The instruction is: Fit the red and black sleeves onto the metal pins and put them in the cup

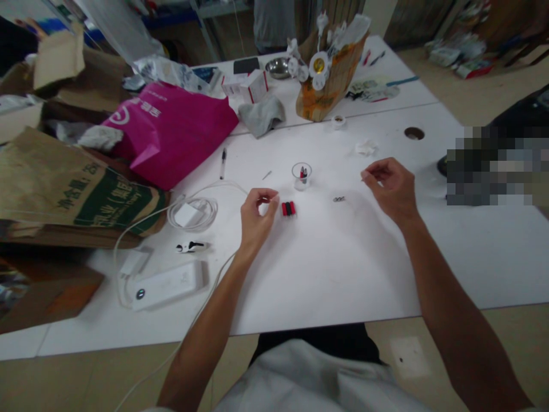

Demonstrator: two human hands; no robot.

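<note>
Taking the small clear cup (301,175) near the middle of the white table (343,269) as the mark, and going left to right: far to its left lie a brown paper sack (64,194) and a pink bag (171,131), with a coiled white cable (193,213) and a white power strip (165,284) nearer the table's front edge. A pen (223,163) lies left of the cup, slightly farther back.

The left hand (256,217) sits just below and left of the cup, fingers curled, thumb and forefinger pinched together on something small and dark at their tips (too small to make out). Just right of those fingertips, apart from them, lies a row of red and black pieces (288,208), directly in front of the cup; the cup holds a few more of the same colours.

Right of the cup, a tiny dark part (338,199) lies on the bare table. Beyond it the right hand (392,187) hovers with fingers loosely bent, thumb and forefinger closed on something thin and pale, hardly visible.

The red and black pieces look light, stiff and smooth, so they would likely skid or roll if nudged; a fingertip pinch across the short sides of a single piece seems the surest hold.
</note>
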